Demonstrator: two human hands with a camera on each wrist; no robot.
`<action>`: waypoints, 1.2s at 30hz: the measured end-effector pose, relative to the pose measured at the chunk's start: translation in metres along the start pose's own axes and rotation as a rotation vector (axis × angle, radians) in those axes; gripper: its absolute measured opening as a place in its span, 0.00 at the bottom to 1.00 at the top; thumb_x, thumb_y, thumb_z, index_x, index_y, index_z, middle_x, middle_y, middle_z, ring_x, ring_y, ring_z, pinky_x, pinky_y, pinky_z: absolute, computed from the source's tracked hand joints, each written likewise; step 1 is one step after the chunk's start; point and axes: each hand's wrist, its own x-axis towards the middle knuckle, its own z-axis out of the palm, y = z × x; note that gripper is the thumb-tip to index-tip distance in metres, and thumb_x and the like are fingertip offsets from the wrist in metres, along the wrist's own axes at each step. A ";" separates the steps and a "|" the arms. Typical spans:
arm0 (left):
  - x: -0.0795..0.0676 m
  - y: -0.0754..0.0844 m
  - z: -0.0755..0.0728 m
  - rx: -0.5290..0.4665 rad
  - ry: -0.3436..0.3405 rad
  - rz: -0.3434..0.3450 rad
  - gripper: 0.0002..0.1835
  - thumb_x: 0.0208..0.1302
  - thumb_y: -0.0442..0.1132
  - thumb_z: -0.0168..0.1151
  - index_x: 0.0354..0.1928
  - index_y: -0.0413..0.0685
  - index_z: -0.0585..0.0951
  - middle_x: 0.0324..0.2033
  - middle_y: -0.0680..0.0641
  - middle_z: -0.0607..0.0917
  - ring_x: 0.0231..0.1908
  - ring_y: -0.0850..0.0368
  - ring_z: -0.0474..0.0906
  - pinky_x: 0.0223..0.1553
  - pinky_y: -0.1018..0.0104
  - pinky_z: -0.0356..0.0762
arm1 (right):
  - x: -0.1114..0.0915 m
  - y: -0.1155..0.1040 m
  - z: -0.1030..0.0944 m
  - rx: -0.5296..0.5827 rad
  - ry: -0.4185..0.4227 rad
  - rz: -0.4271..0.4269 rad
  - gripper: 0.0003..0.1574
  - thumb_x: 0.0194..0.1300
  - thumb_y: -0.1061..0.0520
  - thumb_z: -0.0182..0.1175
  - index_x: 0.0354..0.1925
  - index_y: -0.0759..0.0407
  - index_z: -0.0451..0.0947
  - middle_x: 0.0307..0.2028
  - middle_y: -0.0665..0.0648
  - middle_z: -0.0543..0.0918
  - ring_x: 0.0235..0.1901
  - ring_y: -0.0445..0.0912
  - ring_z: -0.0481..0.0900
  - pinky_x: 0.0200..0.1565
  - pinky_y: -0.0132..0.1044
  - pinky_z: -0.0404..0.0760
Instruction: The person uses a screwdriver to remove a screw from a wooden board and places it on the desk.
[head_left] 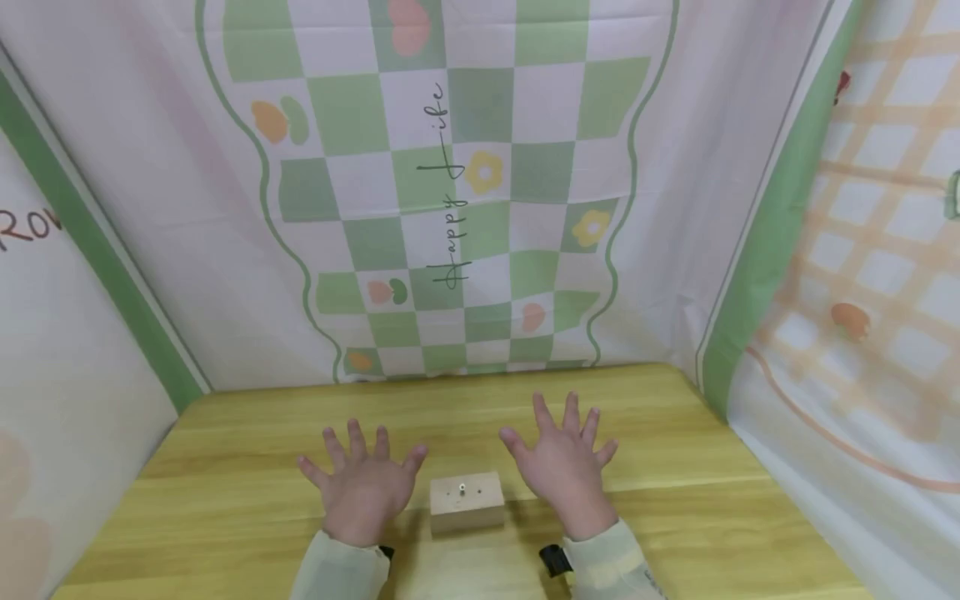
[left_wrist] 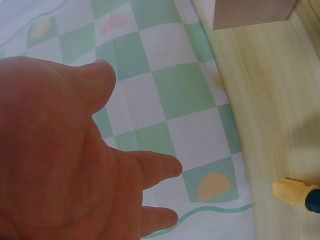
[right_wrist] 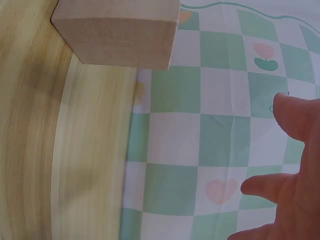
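A pale wooden block [head_left: 467, 521] lies on the table between the two hands. On its top face stands a small metal screw [head_left: 462, 489], with a small dark hole to either side. To the left of the block, my left hand [head_left: 365, 490] is held palm down with its fingers spread, apart from the block. My right hand [head_left: 566, 471] mirrors it on the other side, fingers spread wide and holding nothing. In the left wrist view a yellow and black handle [left_wrist: 291, 192], like a screwdriver's, lies on the table; its far end is cut off by the frame.
The wood-grain table [head_left: 675, 500] ends at a hanging cloth [head_left: 480, 250] with green and white checks. More cloth panels hang at the left [head_left: 75, 333] and at the right [head_left: 862, 333]. A black strap piece [head_left: 556, 560] shows at the right cuff.
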 end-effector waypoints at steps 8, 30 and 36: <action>-0.001 0.000 -0.001 -0.003 -0.006 0.001 0.55 0.63 0.80 0.20 0.75 0.45 0.62 0.74 0.30 0.41 0.69 0.26 0.22 0.52 0.22 0.09 | 0.005 0.008 -0.004 0.245 0.005 -0.092 0.60 0.63 0.17 0.42 0.79 0.51 0.51 0.76 0.71 0.40 0.69 0.76 0.43 0.61 0.77 0.49; 0.003 -0.010 -0.004 -0.032 -0.050 -0.026 0.58 0.60 0.81 0.18 0.76 0.44 0.61 0.74 0.30 0.39 0.69 0.26 0.21 0.49 0.21 0.08 | 0.010 0.043 0.036 1.030 -0.635 -0.224 0.33 0.65 0.58 0.68 0.67 0.52 0.73 0.71 0.70 0.60 0.65 0.66 0.65 0.50 0.48 0.82; 0.003 -0.013 -0.005 -0.049 -0.048 -0.029 0.60 0.59 0.82 0.18 0.75 0.42 0.63 0.74 0.28 0.41 0.69 0.25 0.23 0.50 0.19 0.12 | 0.008 0.039 0.048 1.009 -0.665 -0.193 0.32 0.62 0.60 0.70 0.64 0.60 0.76 0.61 0.70 0.73 0.56 0.60 0.76 0.46 0.49 0.84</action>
